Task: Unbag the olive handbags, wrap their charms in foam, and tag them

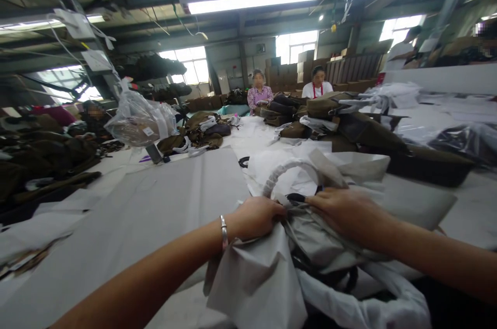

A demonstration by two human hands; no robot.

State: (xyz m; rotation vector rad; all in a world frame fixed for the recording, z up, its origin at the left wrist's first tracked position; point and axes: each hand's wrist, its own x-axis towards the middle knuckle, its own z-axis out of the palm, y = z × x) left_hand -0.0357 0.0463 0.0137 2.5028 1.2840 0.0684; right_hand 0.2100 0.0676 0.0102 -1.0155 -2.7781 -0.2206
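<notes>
A pale grey bag with a handle wrapped in white paper lies in front of me, partly covered by loose sheets. My left hand, with a silver bracelet at the wrist, is closed on the bag's top edge beside a hanging white sheet. To its right, my right hand grips the same edge near a small black piece. Both hands' fingertips are partly hidden in the folds. A thick white-wrapped strap curves below the right hand.
White sheets cover the table on the left. Dark olive bags are piled at the right, with a smaller pile ahead. A plastic bag hangs on a post at left. Several people are beyond the table.
</notes>
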